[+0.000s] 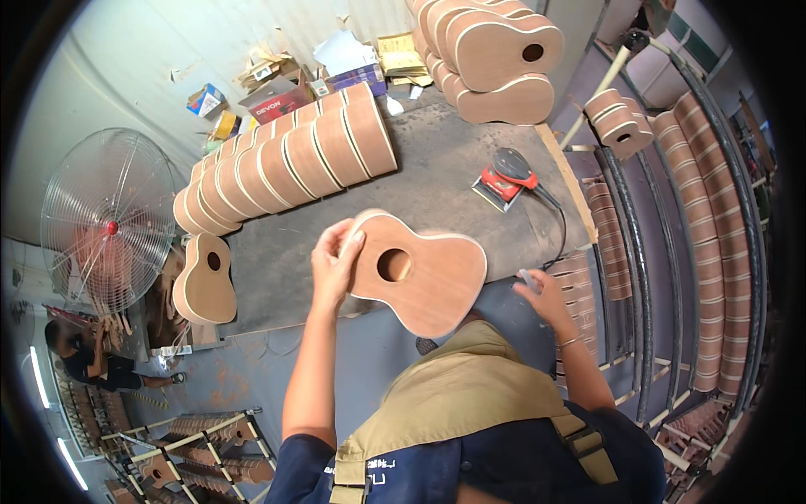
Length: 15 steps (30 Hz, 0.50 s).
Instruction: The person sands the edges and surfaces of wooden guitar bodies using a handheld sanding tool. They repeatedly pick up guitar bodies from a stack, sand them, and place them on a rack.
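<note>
A bare wooden ukulele body (428, 290) is tilted in front of me near the table's front edge, its round sound hole facing up. My left hand (334, 256) is closed on its narrower end, with the thumb over the top face. Off to the right of the body, my right hand (547, 301) pinches a small grey piece (529, 281), too small to tell its kind. That hand is apart from the ukulele body. Beyond it, a red and black electric sander (506, 178) rests on the dark worktable (437, 164), its cord running over the right edge.
A row of ukulele bodies (285, 160) stands at the back left; one single body (205, 277) is at the left corner. More are stacked (499, 59) at the back right. A fan (109, 223), boxes (277, 99), loaded racks (638, 286) and another person (92, 361) are around.
</note>
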Tool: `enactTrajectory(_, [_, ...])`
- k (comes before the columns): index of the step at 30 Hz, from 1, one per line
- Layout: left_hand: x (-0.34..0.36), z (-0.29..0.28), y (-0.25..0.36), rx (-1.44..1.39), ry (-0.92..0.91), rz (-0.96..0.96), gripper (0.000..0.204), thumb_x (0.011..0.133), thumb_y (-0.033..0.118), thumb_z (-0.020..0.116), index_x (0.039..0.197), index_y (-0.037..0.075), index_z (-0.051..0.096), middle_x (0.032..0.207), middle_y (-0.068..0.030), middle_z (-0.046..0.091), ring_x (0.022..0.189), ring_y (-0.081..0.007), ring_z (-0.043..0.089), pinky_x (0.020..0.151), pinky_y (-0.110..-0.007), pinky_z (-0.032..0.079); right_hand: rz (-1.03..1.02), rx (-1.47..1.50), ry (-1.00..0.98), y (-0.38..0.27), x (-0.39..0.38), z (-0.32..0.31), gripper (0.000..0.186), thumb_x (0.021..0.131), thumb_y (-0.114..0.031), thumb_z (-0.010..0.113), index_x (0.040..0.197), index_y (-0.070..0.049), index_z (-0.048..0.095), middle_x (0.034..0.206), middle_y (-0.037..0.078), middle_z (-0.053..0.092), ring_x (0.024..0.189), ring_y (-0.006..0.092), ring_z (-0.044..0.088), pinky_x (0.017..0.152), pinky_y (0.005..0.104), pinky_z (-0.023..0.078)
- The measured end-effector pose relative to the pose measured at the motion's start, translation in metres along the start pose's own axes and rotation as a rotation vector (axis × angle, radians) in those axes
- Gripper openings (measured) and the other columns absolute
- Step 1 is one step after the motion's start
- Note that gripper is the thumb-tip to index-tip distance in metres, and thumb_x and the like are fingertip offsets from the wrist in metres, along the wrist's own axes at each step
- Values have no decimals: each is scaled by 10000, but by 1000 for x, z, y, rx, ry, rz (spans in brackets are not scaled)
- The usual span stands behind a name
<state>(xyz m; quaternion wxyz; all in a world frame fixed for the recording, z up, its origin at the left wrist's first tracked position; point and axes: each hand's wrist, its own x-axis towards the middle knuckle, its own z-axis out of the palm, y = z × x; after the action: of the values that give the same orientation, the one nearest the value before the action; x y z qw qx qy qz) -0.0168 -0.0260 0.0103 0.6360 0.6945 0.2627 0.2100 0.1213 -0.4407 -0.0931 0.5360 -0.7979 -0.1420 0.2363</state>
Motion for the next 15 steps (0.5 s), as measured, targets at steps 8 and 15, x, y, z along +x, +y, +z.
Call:
enactTrajectory(8, [35, 28, -125, 492, -243, 106, 736, 840, 371, 880, 1409, 8, 586, 1276, -231, 672, 1206, -432, 612, 1043, -487, 502, -235, 173, -178, -36, 124, 63, 190, 1087, -75, 565, 1211, 6, 684, 948, 61, 747, 848, 113, 707, 772, 282, 585])
enactTrajectory(15, [29, 38, -114, 711, -162, 135, 706, 816, 447, 892, 1284, 15, 588, 1178, -199, 632, 1098, -411, 591, 974, -479, 493, -408, 153, -562, -77, 230, 152, 214, 1022, -45, 631, 1196, -26, 755, 986, 104, 759, 908, 189, 733, 857, 338, 588])
